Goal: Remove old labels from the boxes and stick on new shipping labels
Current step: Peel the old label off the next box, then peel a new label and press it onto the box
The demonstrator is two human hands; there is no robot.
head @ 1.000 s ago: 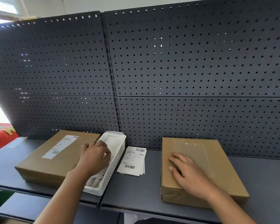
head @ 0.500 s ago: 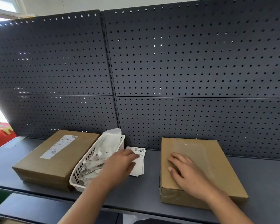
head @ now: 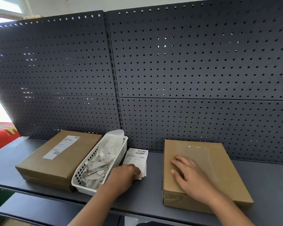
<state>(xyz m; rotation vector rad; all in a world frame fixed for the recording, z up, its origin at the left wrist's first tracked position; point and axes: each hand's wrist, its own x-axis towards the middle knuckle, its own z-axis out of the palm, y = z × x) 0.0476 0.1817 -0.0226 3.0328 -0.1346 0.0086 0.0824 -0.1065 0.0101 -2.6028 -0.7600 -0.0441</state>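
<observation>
A dark grey shelf (head: 147,194) runs across the lower part of the frame, backed by a perforated pegboard panel (head: 186,62).

At lower right lies a flat brown cardboard box (head: 222,170) with a glossy, bare patch (head: 196,152) on its top towards the far end and no label on it. The right hand (head: 191,178) rests palm down on this box, fingers straight and slightly spread, holding nothing.

Left of centre a small stack of white shipping labels (head: 137,156) with barcodes lies on the shelf, just beside a white plastic basket (head: 79,174). The left hand (head: 126,176) sits on the near end of that stack, its fingers bent down over the paper edge; whether they have pinched a sheet cannot be told.

The basket is full of crumpled white label scraps (head: 96,168), and a pale backing sheet (head: 115,137) sticks up at its far end.

At lower left, touching the basket, is a second brown box (head: 44,172) carrying a white shipping label (head: 61,146) on its top.

A red object (head: 0,134) shows at the left edge of the frame.
</observation>
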